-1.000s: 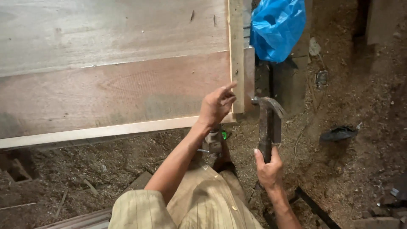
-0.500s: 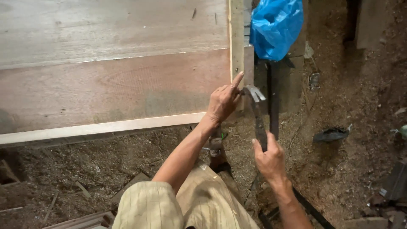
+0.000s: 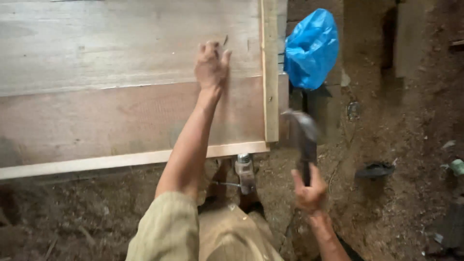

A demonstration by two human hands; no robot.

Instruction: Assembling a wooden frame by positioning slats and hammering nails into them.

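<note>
The left hand [image 3: 211, 63] lies flat, fingers spread, on the large wooden panel [image 3: 121, 82], well in from its right edge; pressed down like that, it probably steadies the board and keeps the fingers clear of the striking zone. The right hand [image 3: 309, 188] is closed around the handle of a hammer [image 3: 302, 137], whose head is blurred with motion just off the panel's near right corner, beside the pale wooden strip [image 3: 270, 72] that runs along the right edge. A second pale strip [image 3: 121, 159] trims the near edge. Beyond the right edge a crumpled blue plastic bag [image 3: 311, 48] sits on the dirt floor [image 3: 396, 145], and a small metal-capped object [image 3: 244, 169] rests below the near edge.
</note>
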